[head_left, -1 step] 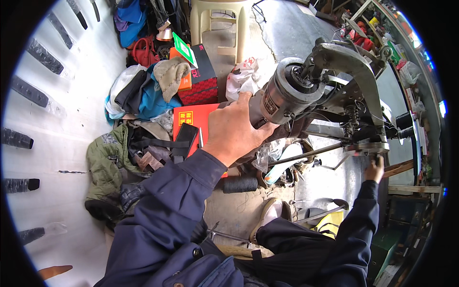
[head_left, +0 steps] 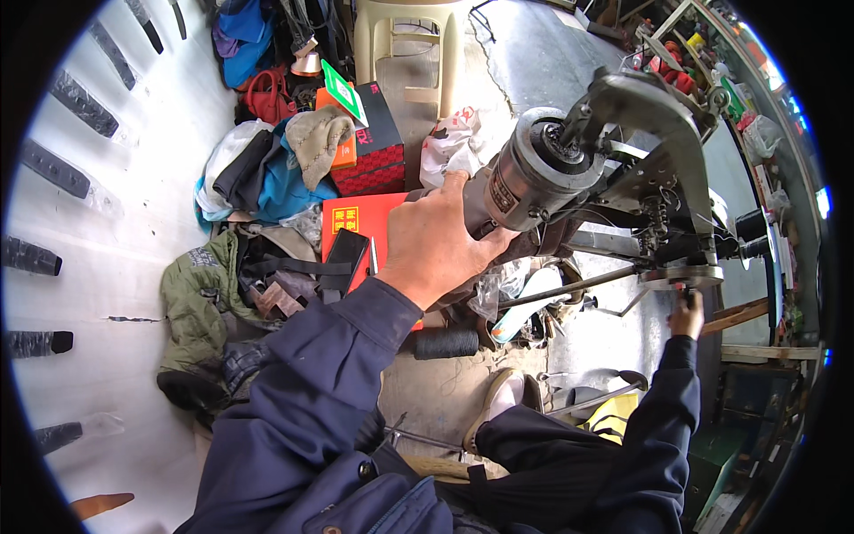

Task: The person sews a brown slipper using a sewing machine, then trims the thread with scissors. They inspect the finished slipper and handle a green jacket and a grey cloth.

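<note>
A metal hand-cranked sewing machine (head_left: 623, 169), of the kind used on shoes, fills the right middle, with a round steel cylinder at its near left end. Against that cylinder my left hand (head_left: 436, 236) is closed on a dark brown item (head_left: 478, 198), thumb and forefinger apart around it. Most of this item is hidden by the hand and the machine, so its kind is unclear. Farther right, my right hand (head_left: 686, 316) is wrapped round the crank handle below the flat handwheel (head_left: 682, 277); its fingers are small and partly hidden.
Left of my hand lie a red box (head_left: 396, 214), a black phone (head_left: 347, 252) and heaped clothes (head_left: 258, 169). Black thread (head_left: 447, 343) and a pale blue insole (head_left: 527, 305) sit below the machine. A plastic stool (head_left: 414, 18) stands beyond; crowded shelves (head_left: 756, 98) line the right.
My right hand has shifted slightly left with the crank handle. The machine's upper arm has moved a little. My left hand stays in place.
</note>
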`<state>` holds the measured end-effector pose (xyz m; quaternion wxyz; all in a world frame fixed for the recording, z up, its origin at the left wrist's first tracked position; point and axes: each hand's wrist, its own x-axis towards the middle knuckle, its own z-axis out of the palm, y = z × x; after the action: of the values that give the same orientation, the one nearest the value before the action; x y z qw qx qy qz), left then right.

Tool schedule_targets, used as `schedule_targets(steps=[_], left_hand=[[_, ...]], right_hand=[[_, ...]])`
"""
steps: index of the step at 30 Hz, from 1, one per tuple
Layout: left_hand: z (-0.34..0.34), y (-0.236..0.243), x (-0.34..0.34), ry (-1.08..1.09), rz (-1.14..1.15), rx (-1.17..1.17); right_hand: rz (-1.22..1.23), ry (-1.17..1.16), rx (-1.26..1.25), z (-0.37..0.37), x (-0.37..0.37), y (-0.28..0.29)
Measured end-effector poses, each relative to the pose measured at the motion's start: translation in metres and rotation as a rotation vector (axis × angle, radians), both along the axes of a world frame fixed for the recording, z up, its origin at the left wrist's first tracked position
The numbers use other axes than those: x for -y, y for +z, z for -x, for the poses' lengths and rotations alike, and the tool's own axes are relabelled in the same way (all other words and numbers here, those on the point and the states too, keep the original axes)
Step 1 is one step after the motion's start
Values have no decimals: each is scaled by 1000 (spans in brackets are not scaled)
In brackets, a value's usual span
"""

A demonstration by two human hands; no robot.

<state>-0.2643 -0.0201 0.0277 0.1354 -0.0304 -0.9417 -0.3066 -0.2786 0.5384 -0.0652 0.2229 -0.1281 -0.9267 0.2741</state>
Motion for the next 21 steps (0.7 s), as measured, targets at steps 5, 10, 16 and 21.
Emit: schedule_targets(steps=[5, 10, 16, 21], left_hand=[[0, -1, -2, 5, 9, -13], [2, -3, -2, -12, -7, 17], [0, 3, -2, -14, -18, -5], [0, 1, -2, -10, -16, 19]], right_hand=[[458, 263, 543, -28, 96, 9], [315, 207, 11, -24, 65, 93], [158, -195, 5, -3, -9, 11], [417, 142, 530, -24, 79, -13]])
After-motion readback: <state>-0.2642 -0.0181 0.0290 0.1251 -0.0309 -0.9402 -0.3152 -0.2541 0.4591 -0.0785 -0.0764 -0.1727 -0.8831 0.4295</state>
